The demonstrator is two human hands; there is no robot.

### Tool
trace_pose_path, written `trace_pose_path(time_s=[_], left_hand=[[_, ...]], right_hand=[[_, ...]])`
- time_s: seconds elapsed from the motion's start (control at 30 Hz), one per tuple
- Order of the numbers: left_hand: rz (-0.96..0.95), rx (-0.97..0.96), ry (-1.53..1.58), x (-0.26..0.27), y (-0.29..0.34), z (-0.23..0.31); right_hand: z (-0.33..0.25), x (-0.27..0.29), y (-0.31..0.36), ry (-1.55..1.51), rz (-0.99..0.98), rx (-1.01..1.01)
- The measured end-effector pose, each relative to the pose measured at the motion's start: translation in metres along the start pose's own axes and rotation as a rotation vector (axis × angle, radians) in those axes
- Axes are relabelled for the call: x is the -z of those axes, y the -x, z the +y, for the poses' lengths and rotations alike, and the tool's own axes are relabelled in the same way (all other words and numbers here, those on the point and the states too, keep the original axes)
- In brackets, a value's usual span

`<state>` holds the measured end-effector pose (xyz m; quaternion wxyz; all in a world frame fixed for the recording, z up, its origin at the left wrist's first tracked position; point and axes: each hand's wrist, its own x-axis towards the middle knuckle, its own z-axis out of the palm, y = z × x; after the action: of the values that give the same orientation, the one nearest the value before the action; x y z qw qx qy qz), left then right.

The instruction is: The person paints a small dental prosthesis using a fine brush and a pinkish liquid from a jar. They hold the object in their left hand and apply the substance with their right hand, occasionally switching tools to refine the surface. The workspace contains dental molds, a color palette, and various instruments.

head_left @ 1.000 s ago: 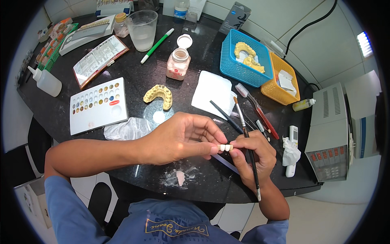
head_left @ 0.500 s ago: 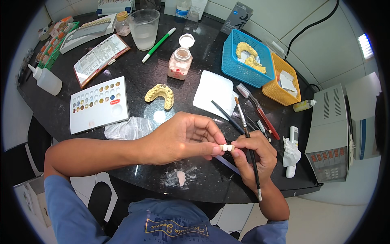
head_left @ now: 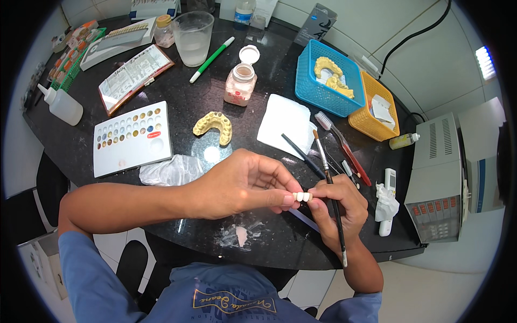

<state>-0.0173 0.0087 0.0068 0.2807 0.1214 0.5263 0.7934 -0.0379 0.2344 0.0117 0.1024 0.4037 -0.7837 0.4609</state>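
Observation:
A short row of white false teeth, a dental bridge, is pinched between my two hands above the near part of the dark counter. My left hand grips its left end with thumb and forefinger. At the right end, the thumb and forefinger of my right hand close on it, while a thin dark-handled brush also rests in that hand, bristles pointing away from me. Beyond my left hand a yellowish dental arch model lies on the counter.
A white palette and a crumpled clear plastic bag lie left. Behind stand an open powder jar and a cup. Folded tissue, a toothbrush and a blue basket holding models sit right. Pink powder is spilled nearby.
The bridge has turned slightly between my fingertips, its white front showing a little more. Both hands keep their grip in nearly the same place, and the brush is still in my right hand.

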Motion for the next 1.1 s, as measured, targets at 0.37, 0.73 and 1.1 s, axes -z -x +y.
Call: trace_pose_path(time_s=[0.37, 0.73, 1.1], left_hand=[[-0.015, -0.002, -0.044, -0.001, -0.001, 0.001], [-0.025, 0.040, -0.104, -0.003, -0.003, 0.003], [0.402, 0.042, -0.078, -0.058, 0.053, 0.023]], right_hand=[[-0.002, 0.003, -0.001, -0.013, 0.009, 0.038], [0.001, 0.005, 0.002, -0.042, 0.052, 0.034], [-0.034, 0.106, 0.004, 0.152, 0.183, -0.138]])
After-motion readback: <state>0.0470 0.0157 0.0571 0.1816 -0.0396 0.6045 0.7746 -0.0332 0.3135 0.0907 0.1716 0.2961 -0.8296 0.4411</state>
